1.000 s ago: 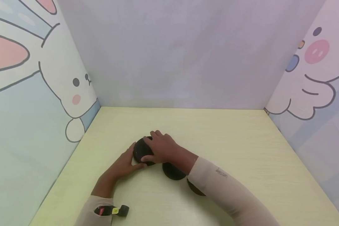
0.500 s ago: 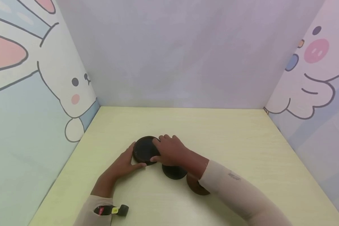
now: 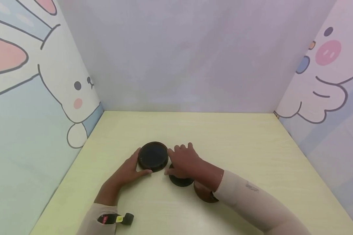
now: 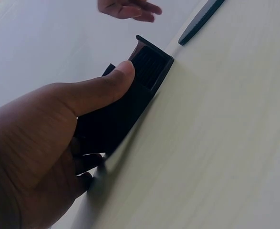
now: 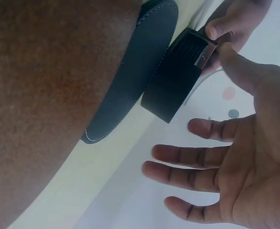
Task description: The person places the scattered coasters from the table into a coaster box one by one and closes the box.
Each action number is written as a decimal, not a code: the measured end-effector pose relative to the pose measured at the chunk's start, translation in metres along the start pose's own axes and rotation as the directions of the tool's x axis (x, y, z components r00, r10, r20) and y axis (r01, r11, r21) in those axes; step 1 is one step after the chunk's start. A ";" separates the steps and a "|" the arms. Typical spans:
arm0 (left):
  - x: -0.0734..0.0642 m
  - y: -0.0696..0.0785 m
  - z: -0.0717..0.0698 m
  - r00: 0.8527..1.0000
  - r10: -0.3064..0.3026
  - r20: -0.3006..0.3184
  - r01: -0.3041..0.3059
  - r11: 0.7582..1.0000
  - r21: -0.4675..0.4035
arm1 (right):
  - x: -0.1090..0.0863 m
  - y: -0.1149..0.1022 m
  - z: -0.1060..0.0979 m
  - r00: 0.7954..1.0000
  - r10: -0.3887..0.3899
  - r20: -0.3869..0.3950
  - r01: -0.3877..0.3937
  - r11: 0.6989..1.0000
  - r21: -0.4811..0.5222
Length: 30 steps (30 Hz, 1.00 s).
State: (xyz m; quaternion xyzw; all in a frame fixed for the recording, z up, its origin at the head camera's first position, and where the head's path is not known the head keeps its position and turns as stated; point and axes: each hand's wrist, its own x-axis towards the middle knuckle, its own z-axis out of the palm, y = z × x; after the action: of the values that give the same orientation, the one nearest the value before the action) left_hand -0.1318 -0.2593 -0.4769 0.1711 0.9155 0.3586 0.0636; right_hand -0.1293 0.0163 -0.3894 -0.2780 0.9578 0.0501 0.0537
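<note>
A round black coaster holder (image 3: 153, 156) sits on the table, a ribbed slot showing in its side in the left wrist view. My left hand (image 3: 128, 171) grips it from the left, thumb along the near side and fingers round the far side. My right hand (image 3: 183, 162) is just right of the holder, over a black round coaster (image 3: 180, 181). In the right wrist view, that right hand (image 5: 252, 157) has its fingers spread and nothing in them. Stitching runs round the edge of the black coaster (image 5: 130, 78). A brown round disc (image 3: 204, 193) lies farther right, partly under the right forearm.
The pale wooden table (image 3: 238, 140) is bounded by a plain back wall (image 3: 188, 58) and side walls with cartoon prints, a rabbit (image 3: 73, 88) left and a pink-nosed animal (image 3: 327, 54) right. A black wrist strap (image 3: 113, 218) sits on the left sleeve.
My right hand has come off the top of the coaster holder and moved right, uncovering its top. More of the brown disc shows. My left hand has stayed on the holder.
</note>
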 end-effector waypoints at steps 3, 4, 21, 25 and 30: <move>0.000 0.000 0.000 1.000 0.015 -0.006 -0.015 1.000 -0.007 | -0.004 0.002 -0.001 0.999 0.022 0.031 -0.021 1.000 -0.017; 0.000 0.000 0.000 1.000 0.018 -0.008 -0.018 1.000 -0.008 | -0.005 0.003 -0.001 0.999 0.027 0.040 -0.026 1.000 -0.017; 0.001 -0.002 0.002 1.000 0.021 -0.006 -0.021 1.000 0.005 | -0.019 0.004 0.006 0.979 -0.012 0.206 0.002 0.999 0.048; 0.001 -0.003 0.002 1.000 0.018 -0.007 -0.018 1.000 0.012 | -0.020 0.005 0.011 0.976 -0.026 0.217 0.014 0.998 0.059; 0.001 -0.005 0.003 1.000 0.007 -0.004 -0.007 1.000 0.013 | -0.019 0.004 0.015 0.972 -0.017 0.235 0.004 0.998 0.056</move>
State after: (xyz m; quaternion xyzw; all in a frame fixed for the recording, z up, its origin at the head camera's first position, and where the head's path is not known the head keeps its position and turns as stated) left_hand -0.1332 -0.2604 -0.4824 0.1740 0.9173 0.3532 0.0595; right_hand -0.1142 0.0318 -0.4015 -0.2735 0.9442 0.0560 0.1746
